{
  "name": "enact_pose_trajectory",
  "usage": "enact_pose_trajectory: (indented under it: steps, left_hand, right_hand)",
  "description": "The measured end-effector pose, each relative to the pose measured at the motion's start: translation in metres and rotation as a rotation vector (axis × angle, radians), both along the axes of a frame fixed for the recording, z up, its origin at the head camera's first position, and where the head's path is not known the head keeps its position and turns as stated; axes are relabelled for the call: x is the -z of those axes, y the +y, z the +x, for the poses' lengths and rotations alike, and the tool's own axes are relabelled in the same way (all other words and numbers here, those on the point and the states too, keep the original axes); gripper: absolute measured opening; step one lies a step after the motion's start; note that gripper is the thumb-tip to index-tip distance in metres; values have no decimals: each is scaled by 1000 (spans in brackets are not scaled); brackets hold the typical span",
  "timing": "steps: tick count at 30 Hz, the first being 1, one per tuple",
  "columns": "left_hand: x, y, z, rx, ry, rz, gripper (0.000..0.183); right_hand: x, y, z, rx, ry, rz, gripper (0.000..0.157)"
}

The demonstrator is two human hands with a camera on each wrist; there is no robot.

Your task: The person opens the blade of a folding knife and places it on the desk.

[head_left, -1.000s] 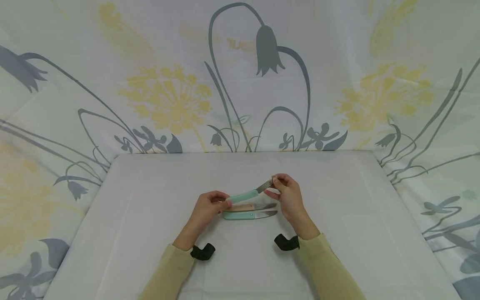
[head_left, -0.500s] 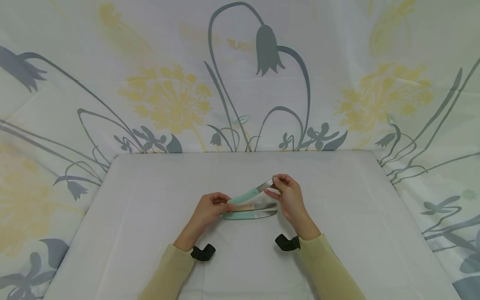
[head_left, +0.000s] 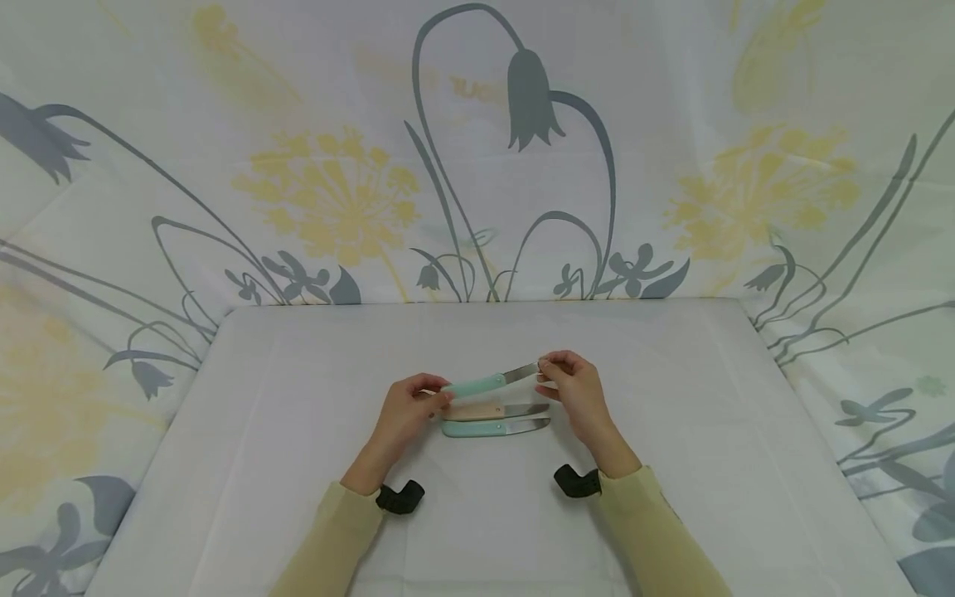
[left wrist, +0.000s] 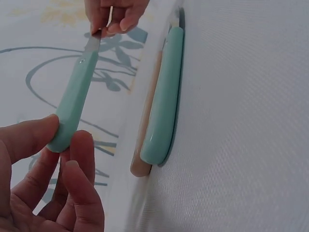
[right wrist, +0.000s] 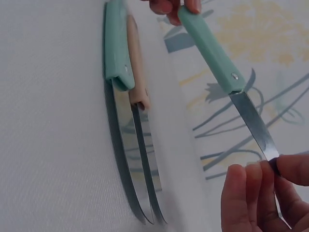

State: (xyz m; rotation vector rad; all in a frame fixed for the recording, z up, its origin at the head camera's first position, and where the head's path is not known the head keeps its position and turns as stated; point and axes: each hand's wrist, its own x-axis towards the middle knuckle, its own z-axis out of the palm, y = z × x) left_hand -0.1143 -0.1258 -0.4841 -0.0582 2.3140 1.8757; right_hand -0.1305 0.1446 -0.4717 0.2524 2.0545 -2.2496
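Between both hands a knife (head_left: 477, 385) with a mint-green handle and a metal blade is held up off the table. My left hand (head_left: 406, 408) pinches the butt of its handle between thumb and fingers. At the other end my right hand (head_left: 579, 393) pinches the blade near its tip, which the fingers partly hide. Below lie two more knives side by side, blades to the right: a beige-handled knife (head_left: 477, 412) and, nearer me, a second mint-green knife (head_left: 477, 429). The right wrist view shows a rivet on the held handle (right wrist: 212, 53) by the blade.
A white cloth covers the table (head_left: 313, 356). Behind it hangs a curtain (head_left: 649, 75) printed with grey and yellow flowers, which also runs along both sides. Black wrist straps (head_left: 401, 497) sit at the cuffs of the yellow sleeves (head_left: 656, 531).
The held knife has moved slightly up and left at its handle end, lying flatter now, and more of the beige handle shows. Both hands keep their pinch; the two lying knives stay put.
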Motion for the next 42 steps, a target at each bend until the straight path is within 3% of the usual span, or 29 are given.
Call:
enact_pose_trajectory:
  steps: [11,15,26,42]
  left_hand:
    - [4,-3,-5,-26,22,-8,19]
    - [7,-4,-7,-15,25,-65,18]
    - [10,-4,-8,-26,43,-268,14]
    - [16,-6,-11,-7,17,-336,13]
  right_hand:
    - [9,9,3,-88,-43,233,19]
    - [11,11,2,-107,-30,329,18]
    - [22,12,-4,-125,45,737,11]
    - [25,16,-2,-178,18,736,11]
